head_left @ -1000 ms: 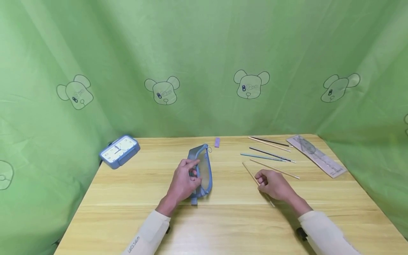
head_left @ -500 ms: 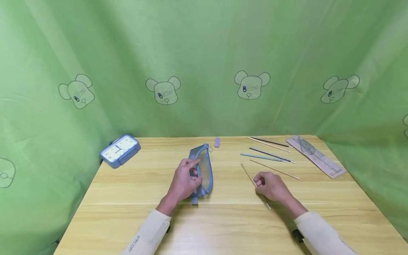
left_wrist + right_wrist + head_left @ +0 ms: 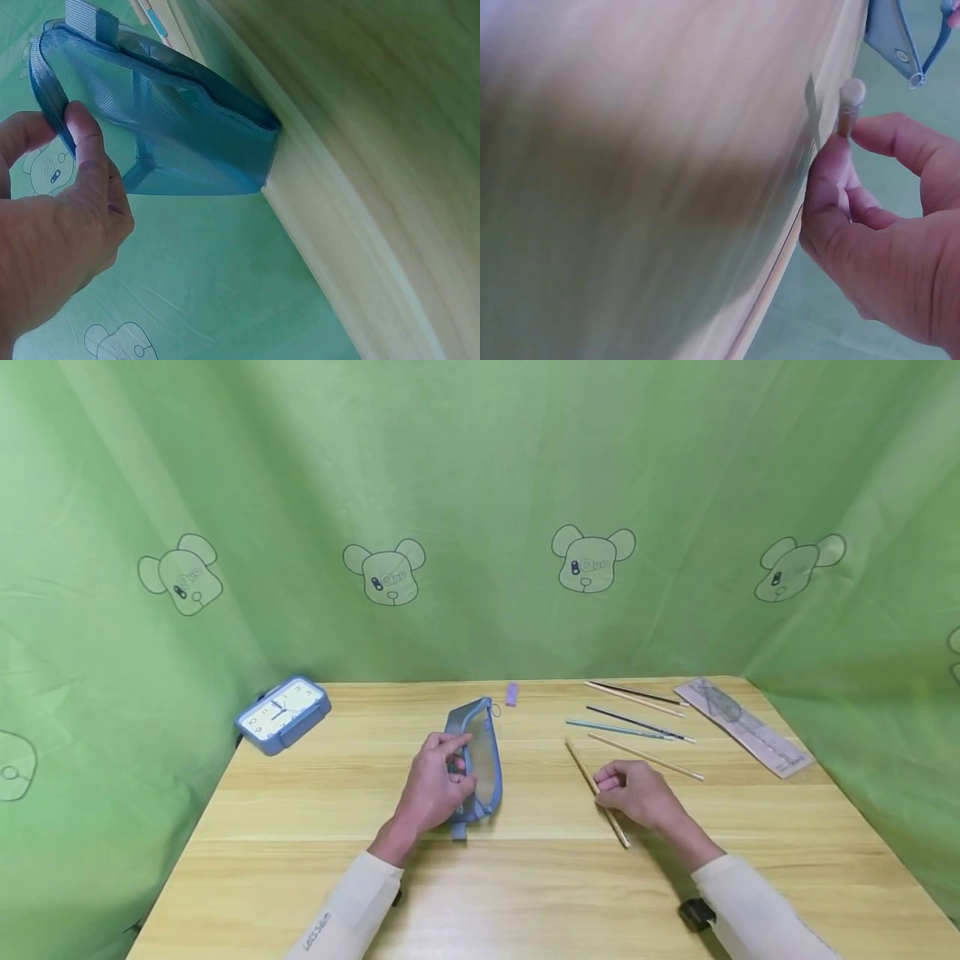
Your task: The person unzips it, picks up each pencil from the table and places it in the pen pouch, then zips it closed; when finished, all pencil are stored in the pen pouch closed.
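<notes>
Fingers and thumb of the right hand (image 3: 637, 793) pinch a slim natural-wood pencil (image 3: 582, 767) near its middle, over the right half of the pale wood-grain table (image 3: 525, 910). Those of the left hand (image 3: 433, 781) close narrowly on the rim of a blue mesh pencil case (image 3: 486, 764), whose unzipped mouth faces the table's right edge.

Compared with the earlier head views, the held pencil has turned: its near end has swung left, so it points more squarely at the table's near edge. Left hand and pencil case keep their places. I judge the pencil to be firmly grasped and just lifted, with the case ready open.

Towards the far edge lie a black pencil (image 3: 638, 694) with a pale wooden pencil (image 3: 645, 703), then a dark patterned pencil (image 3: 641, 725), a light-blue pencil (image 3: 618, 730) and a yellowish wooden pencil (image 3: 647, 757). A purple block eraser (image 3: 512, 695) sits near that edge.

Bear heads on the green curtain (image 3: 480, 635) carry "Quo". Lettering on the cream left sleeve (image 3: 352, 902) is perhaps "Let'sSlim". Marks on the blue clock (image 3: 285, 714) at the far left corner, and on the flat pinkish packet (image 3: 742, 727) by the far right one, are too small to read.
</notes>
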{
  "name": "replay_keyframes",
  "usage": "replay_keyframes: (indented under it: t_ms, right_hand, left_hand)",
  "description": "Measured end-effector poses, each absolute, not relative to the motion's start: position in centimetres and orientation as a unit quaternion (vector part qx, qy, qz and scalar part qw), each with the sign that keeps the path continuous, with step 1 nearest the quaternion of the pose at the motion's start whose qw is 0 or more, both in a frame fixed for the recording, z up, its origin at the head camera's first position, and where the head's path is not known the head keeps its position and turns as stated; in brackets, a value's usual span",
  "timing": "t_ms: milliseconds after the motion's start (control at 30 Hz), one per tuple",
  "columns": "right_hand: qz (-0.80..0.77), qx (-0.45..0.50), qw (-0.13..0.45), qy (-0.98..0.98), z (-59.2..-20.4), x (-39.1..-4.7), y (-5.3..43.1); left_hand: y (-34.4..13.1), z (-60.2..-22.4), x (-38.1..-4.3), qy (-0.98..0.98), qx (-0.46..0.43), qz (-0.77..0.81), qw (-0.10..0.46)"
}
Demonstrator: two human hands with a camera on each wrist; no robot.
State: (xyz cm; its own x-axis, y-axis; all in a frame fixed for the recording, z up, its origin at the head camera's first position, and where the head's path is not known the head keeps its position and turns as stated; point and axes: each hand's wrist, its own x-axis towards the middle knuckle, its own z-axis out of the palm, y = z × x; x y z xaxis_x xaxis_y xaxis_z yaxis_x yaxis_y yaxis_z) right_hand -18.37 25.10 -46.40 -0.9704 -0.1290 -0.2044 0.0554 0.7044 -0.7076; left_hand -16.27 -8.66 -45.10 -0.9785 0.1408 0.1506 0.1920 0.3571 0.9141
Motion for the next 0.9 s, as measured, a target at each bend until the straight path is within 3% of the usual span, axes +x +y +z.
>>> replay_keyframes:
  t_ms: [367,633,900]
  right_hand:
    - [-0.628,-0.004,0.199,0.753,-45.2,-18.1,21.6]
    - [-0.66,-0.012,0.236,0.713,-44.8,-17.8,17.4]
    - [-0.669,0.004,0.236,0.705,-44.6,-18.4,14.1]
  left_hand:
    - [-8.7,-45.4,-16.4,-0.822,-0.103,-0.56,0.023]
    - [-8.6,-45.4,-16.4,-0.822,-0.101,-0.56,0.02]
    - [-8.4,-45.3,-16.2,-0.823,-0.107,-0.557,0.02]
